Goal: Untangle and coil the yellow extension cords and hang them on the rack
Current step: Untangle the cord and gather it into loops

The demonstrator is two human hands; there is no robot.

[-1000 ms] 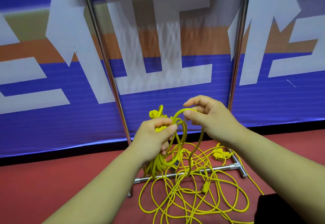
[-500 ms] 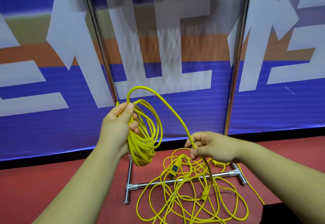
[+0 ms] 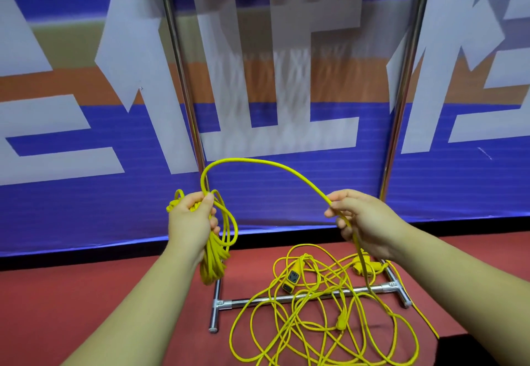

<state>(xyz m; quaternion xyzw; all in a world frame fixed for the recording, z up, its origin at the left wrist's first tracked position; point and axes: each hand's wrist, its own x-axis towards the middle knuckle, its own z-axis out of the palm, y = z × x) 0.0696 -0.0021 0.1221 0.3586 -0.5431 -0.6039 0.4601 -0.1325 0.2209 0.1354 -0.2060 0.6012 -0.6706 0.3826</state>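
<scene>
Cord coil (image 3: 213,256): gripped at its top by left hand (image 3: 189,222), hanging at the left end of rack base bar (image 3: 258,301).
Right hand (image 3: 364,222): pinches strand (image 3: 272,164) arching from the coil.
Loose cord (image 3: 315,325): tangled across the bar on red floor (image 3: 86,294).

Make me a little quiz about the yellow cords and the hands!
1. True or false: the left hand grips a coiled bundle of yellow cord.
2. Where does the loose tangle of yellow cord lie? A: on the red floor by the base of the silver metal rack. B: over the rack's top. C: in a box.
3. Which hand pinches the single yellow cord strand?
Key: 1 true; 2 A; 3 the right hand.
</scene>
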